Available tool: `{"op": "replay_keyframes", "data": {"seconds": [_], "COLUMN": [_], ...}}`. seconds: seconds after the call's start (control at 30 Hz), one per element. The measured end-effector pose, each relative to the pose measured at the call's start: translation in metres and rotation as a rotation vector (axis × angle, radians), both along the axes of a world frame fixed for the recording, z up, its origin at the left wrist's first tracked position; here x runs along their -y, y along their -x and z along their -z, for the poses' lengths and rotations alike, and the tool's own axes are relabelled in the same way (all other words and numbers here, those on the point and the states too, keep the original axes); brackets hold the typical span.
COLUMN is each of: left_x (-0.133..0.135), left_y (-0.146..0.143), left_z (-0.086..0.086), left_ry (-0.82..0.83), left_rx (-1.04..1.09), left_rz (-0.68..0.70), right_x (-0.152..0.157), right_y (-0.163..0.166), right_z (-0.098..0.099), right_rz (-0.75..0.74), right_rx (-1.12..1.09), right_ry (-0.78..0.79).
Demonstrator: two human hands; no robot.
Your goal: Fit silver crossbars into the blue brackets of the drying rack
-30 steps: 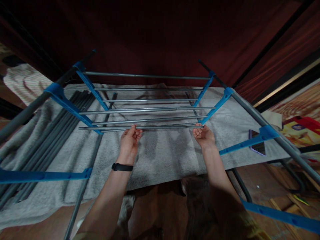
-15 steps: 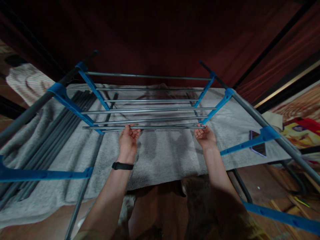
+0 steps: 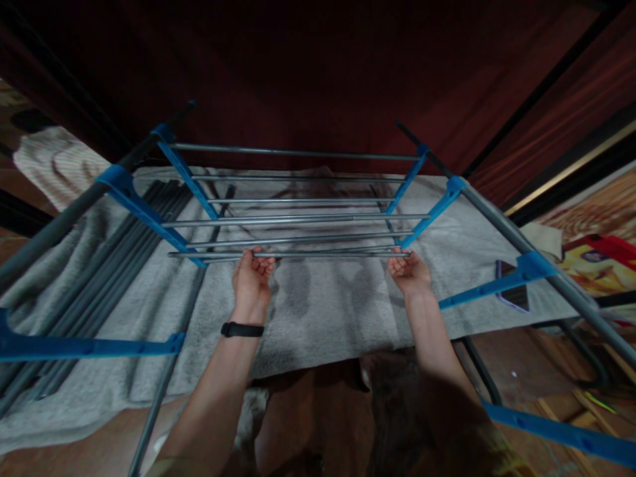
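Note:
Both hands hold one thin grey metal tube (image 3: 328,254) level across the front of a rack. My left hand (image 3: 252,275) is closed round it left of its middle, palm up. Near the tube's right end, my right hand (image 3: 410,270) pinches it between thumb and fingers. The rack has blue plastic brackets (image 3: 144,215) on thick grey poles (image 3: 501,222), with several thin tubes (image 3: 298,152) spanning between the left and right sides. The held tube lies close to the lowest front rung; whether its ends touch the brackets, I cannot tell.
A bundle of grey tubes (image 3: 106,281) lies at the left on a grey blanket (image 3: 322,311). A phone (image 3: 513,286) rests at the right, behind a lower blue bracket (image 3: 489,291). Farther right is a red and yellow package (image 3: 599,265). A dark red curtain (image 3: 308,73) hangs behind.
My left hand has slid slightly left along the tube. The tube has shifted a little to the right, and my right hand still pinches its end.

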State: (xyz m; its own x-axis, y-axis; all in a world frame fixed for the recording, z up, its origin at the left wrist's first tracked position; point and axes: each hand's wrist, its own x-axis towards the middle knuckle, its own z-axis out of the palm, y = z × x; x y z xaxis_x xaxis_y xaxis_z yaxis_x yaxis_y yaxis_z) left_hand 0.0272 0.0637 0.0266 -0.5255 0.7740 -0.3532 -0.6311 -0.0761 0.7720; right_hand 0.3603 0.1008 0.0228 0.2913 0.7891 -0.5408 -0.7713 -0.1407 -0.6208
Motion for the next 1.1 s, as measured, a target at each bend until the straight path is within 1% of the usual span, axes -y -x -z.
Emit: {"op": "replay_keyframes", "data": {"seconds": [0.27, 0.7, 0.97, 1.1], "left_x": [0.001, 0.0, -0.001, -0.001], "left_y": [-0.002, -0.004, -0.005, -0.005], "left_z": [-0.003, 0.005, 0.006, 0.007], "left_ry": [-0.03, -0.067, -0.086, -0.116], "left_rx": [-0.002, -0.041, -0.051, -0.077], "left_rz": [0.009, 0.028, 0.01, 0.012], "right_x": [0.0, -0.002, -0.002, -0.002], "right_y": [-0.002, 0.0, 0.001, 0.001], "right_z": [0.001, 0.004, 0.003, 0.004], "right_rz": [0.006, -0.002, 0.004, 0.001], "right_rx": [-0.004, -0.01, -0.008, -0.016], "right_ry": [0.004, 0.01, 0.025, 0.008]}}
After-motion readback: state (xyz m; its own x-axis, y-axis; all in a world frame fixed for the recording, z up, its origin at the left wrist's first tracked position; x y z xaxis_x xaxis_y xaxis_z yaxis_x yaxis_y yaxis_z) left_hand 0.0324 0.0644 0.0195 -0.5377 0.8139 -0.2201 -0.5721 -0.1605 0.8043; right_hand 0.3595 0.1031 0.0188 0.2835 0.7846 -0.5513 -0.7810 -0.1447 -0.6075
